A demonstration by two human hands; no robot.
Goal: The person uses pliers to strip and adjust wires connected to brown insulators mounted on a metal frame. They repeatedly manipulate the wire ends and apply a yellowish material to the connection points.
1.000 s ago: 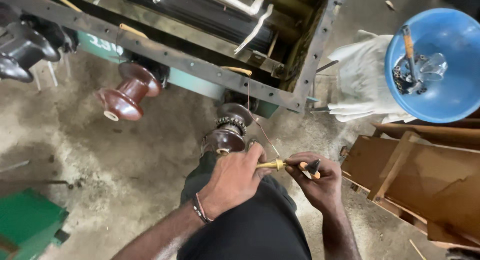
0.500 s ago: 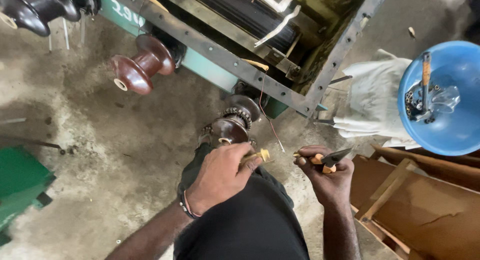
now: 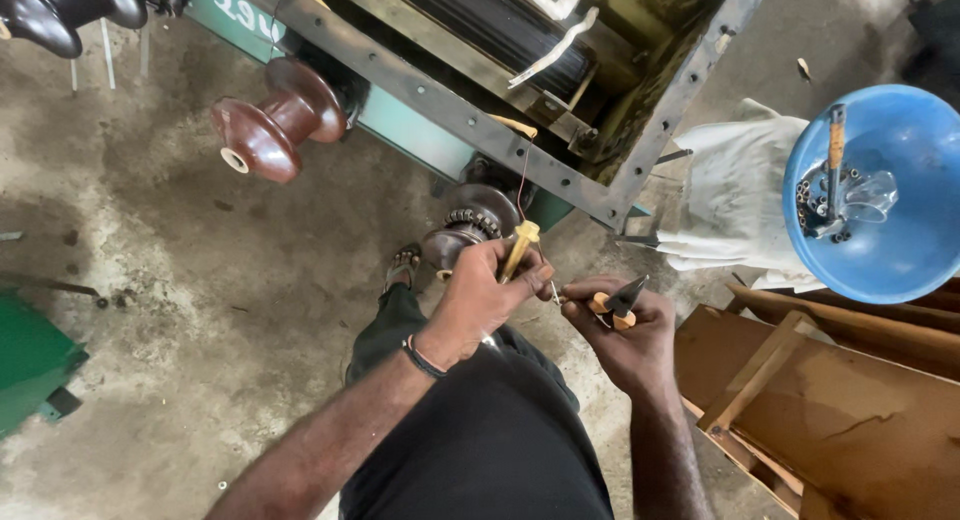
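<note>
My left hand grips a short yellow sleeve, held upright, with a thin reddish wire running up from it to the metal frame of the open green tank. My right hand holds orange-handled pliers, jaws pointing up and right, close to the left fingers. Just behind my left hand sits a dark brown insulator on the tank's side. My dark-clothed knees fill the lower middle.
A second brown insulator sticks out of the tank at the left. A blue bowl with a hammer and small metal parts stands at the right, beside a white cloth. Wooden boards lie at lower right, a green object at far left.
The yellow sleeve went from lying level between both hands to standing upright in my left hand. My right hand drew apart with the pliers, and the view shifted left.
</note>
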